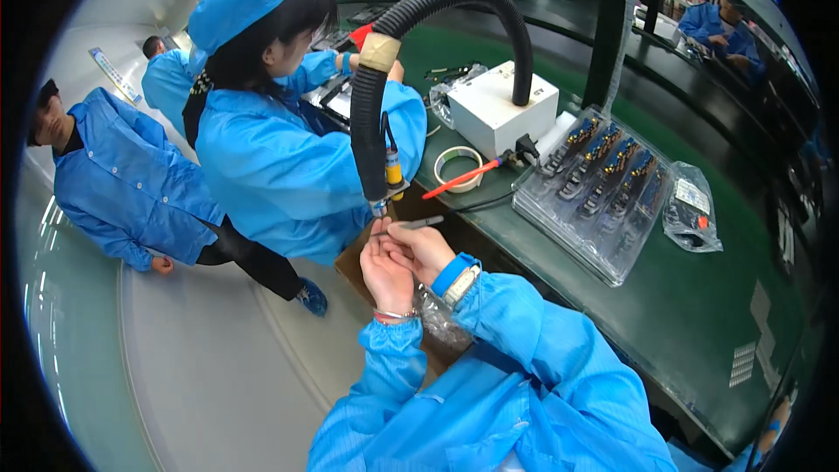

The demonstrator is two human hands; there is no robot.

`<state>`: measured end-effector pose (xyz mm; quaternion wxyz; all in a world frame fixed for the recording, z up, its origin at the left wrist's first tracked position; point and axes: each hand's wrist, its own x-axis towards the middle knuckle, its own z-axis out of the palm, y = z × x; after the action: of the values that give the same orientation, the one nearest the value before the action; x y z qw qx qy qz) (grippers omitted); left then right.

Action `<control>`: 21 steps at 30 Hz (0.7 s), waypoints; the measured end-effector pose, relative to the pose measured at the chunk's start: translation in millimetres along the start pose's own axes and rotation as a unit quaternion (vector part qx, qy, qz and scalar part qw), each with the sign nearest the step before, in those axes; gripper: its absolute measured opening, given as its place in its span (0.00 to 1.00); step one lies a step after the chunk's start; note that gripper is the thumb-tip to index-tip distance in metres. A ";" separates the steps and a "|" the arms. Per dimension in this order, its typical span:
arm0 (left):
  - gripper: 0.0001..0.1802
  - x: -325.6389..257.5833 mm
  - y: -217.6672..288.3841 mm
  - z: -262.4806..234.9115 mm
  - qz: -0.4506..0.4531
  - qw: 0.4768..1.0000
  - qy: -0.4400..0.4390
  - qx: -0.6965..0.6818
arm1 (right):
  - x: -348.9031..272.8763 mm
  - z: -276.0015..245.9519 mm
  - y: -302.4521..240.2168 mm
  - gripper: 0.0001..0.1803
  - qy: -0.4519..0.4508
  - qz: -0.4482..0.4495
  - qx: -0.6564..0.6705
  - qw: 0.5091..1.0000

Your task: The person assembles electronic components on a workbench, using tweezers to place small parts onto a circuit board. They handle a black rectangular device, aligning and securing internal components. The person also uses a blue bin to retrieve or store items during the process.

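My two hands meet just below the metal tip (378,208) at the end of a bent black hose (370,114). In my right hand (426,252) is a pair of grey tweezers (426,222), held in a pinch. My left hand (387,280) is palm up with curled fingers against the right hand's fingers. Whatever small thing may lie between its fingertips is too small to make out. A yellow cylindrical fitting (395,177) sits beside the hose end. Beneath my hands stands a cardboard box (350,269) with crumpled clear plastic (440,319) in it.
On the green bench (699,323) stand a white box (505,109) feeding the hose, a tape roll (472,182), a red-handled tool (461,179), a clear tray (581,243) of small parts and a plastic bag (692,210). A co-worker (271,157) sits close at left; another person (131,175) stands behind.
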<state>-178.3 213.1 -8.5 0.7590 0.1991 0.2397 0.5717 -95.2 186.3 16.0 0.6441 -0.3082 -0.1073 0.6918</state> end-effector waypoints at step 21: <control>0.20 -27.4 -31.7 28.6 -0.032 0.995 -0.095 -0.003 | -55.3 -24.6 -27.0 0.11 -0.019 -0.072 0.138 0.988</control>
<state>-143.2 177.4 0.0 0.7966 0.2428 0.1713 0.5264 -60.1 131.2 27.3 0.7264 -0.1947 -0.0447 0.6576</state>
